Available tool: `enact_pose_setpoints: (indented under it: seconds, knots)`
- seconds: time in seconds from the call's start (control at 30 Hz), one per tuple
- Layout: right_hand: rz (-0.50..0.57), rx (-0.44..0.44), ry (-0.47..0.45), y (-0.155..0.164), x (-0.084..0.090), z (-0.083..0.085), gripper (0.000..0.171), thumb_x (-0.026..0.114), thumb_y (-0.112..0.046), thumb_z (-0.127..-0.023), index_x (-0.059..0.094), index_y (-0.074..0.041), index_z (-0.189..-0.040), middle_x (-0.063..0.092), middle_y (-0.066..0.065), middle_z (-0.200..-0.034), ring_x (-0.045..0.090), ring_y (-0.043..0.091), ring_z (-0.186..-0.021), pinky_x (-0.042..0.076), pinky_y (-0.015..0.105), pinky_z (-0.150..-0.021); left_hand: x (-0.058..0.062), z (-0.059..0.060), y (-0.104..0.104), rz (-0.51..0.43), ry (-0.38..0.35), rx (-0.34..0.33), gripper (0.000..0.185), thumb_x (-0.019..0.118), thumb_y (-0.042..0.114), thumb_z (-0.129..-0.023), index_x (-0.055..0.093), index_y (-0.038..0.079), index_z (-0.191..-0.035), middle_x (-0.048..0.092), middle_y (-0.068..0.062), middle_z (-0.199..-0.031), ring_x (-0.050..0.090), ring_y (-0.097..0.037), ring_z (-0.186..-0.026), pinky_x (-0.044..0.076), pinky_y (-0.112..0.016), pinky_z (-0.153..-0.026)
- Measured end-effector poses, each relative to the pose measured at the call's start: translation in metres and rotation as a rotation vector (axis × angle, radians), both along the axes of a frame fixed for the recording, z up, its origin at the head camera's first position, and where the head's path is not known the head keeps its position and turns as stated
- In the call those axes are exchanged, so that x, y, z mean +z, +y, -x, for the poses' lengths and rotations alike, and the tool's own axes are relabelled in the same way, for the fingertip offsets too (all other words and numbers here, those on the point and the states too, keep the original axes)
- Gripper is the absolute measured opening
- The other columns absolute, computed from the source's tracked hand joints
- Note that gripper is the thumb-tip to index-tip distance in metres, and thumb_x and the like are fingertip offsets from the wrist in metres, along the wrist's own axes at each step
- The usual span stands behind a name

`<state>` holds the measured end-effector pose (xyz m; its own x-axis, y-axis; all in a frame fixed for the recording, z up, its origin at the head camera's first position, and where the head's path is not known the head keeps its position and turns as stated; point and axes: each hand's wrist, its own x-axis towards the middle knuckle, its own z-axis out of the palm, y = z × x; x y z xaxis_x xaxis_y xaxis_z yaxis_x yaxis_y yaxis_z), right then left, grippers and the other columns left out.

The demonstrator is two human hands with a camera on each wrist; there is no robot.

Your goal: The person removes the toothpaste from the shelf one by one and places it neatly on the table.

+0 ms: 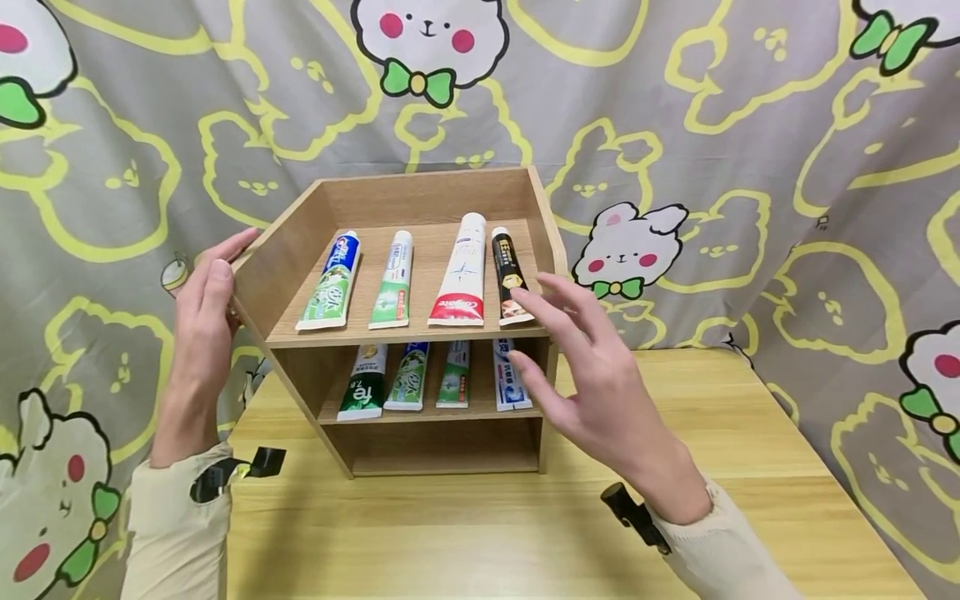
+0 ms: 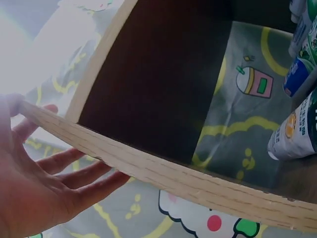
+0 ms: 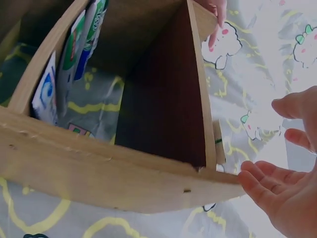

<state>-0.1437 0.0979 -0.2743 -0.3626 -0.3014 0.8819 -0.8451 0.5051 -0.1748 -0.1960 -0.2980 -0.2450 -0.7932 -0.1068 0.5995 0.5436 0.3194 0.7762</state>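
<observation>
A small wooden shelf (image 1: pixel 405 336) stands on the table. My left hand (image 1: pixel 201 321) rests against the outer face of its left side panel (image 2: pixel 148 163), fingers extended, in the head and left wrist views. My right hand (image 1: pixel 600 375) is at the right side, fingers spread; in the right wrist view its fingertips (image 3: pixel 247 176) are by the panel's end, contact unclear. Toothpaste tubes lie on the top board: blue-green (image 1: pixel 332 283), white-green (image 1: pixel 393 283), white-red Colgate (image 1: pixel 461 275), and black (image 1: pixel 507 267) behind my right fingers.
On the middle board lie several more tubes, among them a dark green one (image 1: pixel 363 387) and a blue-white one (image 1: pixel 510 379). A wood-grain table (image 1: pixel 450 533) carries the shelf. A patterned curtain (image 1: pixel 465 133) hangs behind it and at both sides.
</observation>
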Motion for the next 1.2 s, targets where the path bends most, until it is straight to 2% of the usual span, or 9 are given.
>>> enact_pose_setpoints:
  seconds: [0.07,0.2,0.4,0.53,0.63,0.7,0.9,1.03,1.2]
  knots:
    - [-0.012,0.003,-0.001,-0.004,0.002,0.002,0.052,0.068,-0.023,-0.098,0.055,-0.009,-0.146,0.048,0.02,-0.146,0.057,0.029,-0.123,0.05,0.035,-0.098,0.0,0.001,0.0,0.005,-0.002,-0.004,0.046,0.036,0.033,-0.109,0.055,0.02,-0.149,0.046,-0.006,-0.151,0.043,-0.029,-0.123,0.042,-0.034,-0.086]
    - [-0.041,-0.006,-0.004,-0.013,0.007,0.002,0.052,0.073,-0.014,-0.094,0.057,-0.009,-0.144,0.048,0.02,-0.146,0.062,0.028,-0.113,0.053,0.037,-0.096,0.001,0.003,-0.002,-0.055,-0.007,-0.035,0.044,0.041,0.032,-0.108,0.06,0.015,-0.145,0.048,-0.008,-0.148,0.045,-0.029,-0.119,0.043,-0.034,-0.084]
    - [-0.107,-0.097,-0.011,-0.026,0.012,0.006,0.052,0.07,-0.015,-0.095,0.056,-0.01,-0.144,0.046,0.021,-0.148,0.061,0.031,-0.109,0.055,0.043,-0.086,-0.002,0.007,-0.009,-0.158,0.017,-0.155,0.042,0.046,0.027,-0.107,0.063,0.004,-0.138,0.049,-0.014,-0.138,0.051,-0.028,-0.108,0.051,-0.027,-0.079]
    - [-0.154,-0.178,-0.01,-0.034,0.014,0.012,0.048,0.067,-0.015,-0.096,0.057,-0.007,-0.142,0.044,0.024,-0.148,0.056,0.037,-0.121,0.053,0.05,-0.094,-0.004,0.009,-0.013,-0.191,0.029,-0.228,0.042,0.047,0.025,-0.106,0.061,0.001,-0.139,0.049,-0.016,-0.133,0.054,-0.028,-0.103,0.055,-0.024,-0.073]
    - [-0.186,-0.232,-0.016,-0.042,0.015,0.017,0.043,0.064,-0.014,-0.097,0.058,-0.004,-0.139,0.043,0.027,-0.147,0.05,0.043,-0.129,0.048,0.053,-0.102,-0.004,0.009,-0.014,-0.199,0.031,-0.241,0.042,0.047,0.024,-0.106,0.061,0.001,-0.139,0.049,-0.016,-0.132,0.054,-0.028,-0.103,0.056,-0.024,-0.072]
    - [-0.195,-0.27,-0.035,-0.047,0.016,0.02,0.042,0.063,-0.012,-0.097,0.059,-0.003,-0.138,0.042,0.029,-0.146,0.05,0.044,-0.127,0.047,0.053,-0.104,-0.005,0.009,-0.014,-0.196,0.023,-0.236,0.042,0.048,0.024,-0.106,0.062,0.002,-0.139,0.049,-0.016,-0.132,0.054,-0.027,-0.103,0.056,-0.024,-0.071]
    - [-0.227,-0.384,-0.179,-0.059,0.02,0.029,0.04,0.058,-0.006,-0.095,0.058,-0.002,-0.135,0.041,0.031,-0.141,0.045,0.042,-0.122,0.05,0.051,-0.101,-0.008,0.009,-0.015,-0.155,0.006,-0.203,0.042,0.048,0.025,-0.106,0.062,0.004,-0.139,0.048,-0.014,-0.134,0.053,-0.027,-0.105,0.056,-0.022,-0.072]
    - [-0.248,-0.452,-0.342,-0.065,0.025,0.03,0.039,0.053,-0.006,-0.095,0.056,-0.002,-0.134,0.036,0.032,-0.145,0.047,0.041,-0.115,0.053,0.053,-0.096,-0.008,0.009,-0.016,-0.138,0.012,-0.195,0.042,0.047,0.025,-0.106,0.062,0.005,-0.14,0.048,-0.014,-0.136,0.052,-0.028,-0.108,0.056,-0.022,-0.074]
    - [-0.286,-0.517,-0.514,-0.07,0.031,0.03,0.043,0.048,-0.011,-0.098,0.053,-0.001,-0.139,0.036,0.033,-0.139,0.052,0.042,-0.105,0.056,0.052,-0.089,-0.007,0.008,-0.018,-0.126,0.019,-0.193,0.042,0.046,0.024,-0.106,0.061,0.005,-0.141,0.047,-0.015,-0.137,0.051,-0.028,-0.11,0.055,-0.022,-0.075]
